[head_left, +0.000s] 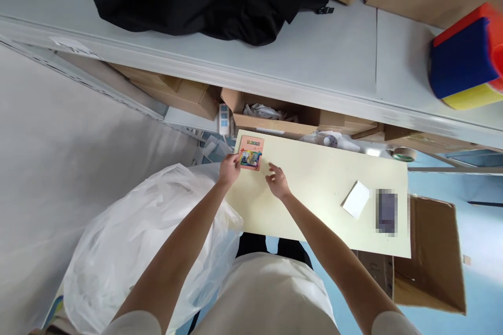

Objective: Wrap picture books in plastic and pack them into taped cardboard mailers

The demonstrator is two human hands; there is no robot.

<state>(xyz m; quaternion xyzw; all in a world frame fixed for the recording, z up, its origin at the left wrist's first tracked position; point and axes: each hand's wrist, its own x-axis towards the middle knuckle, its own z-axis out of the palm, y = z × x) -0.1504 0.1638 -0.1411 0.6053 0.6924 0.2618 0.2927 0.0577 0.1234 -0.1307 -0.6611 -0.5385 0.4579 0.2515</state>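
A flat pinkish-orange printed packet (250, 153) with a colourful picture is at the left end of the pale yellow table (310, 193). My left hand (230, 168) grips it by its lower left edge, thumb on top. Whether the packet rests on the tabletop or is slightly lifted, I cannot tell. To the right of the packet, my right hand (277, 180) is apart from it, fingers parted and curled a little, holding nothing.
On the table's right side lie a white card-like stack (356, 199) and a blurred dark object (386, 211). A large translucent plastic bag (149, 241) bulges at the left. Behind stand an open carton (275, 124) and a power strip (223, 119); a cardboard box (430, 254) is at right.
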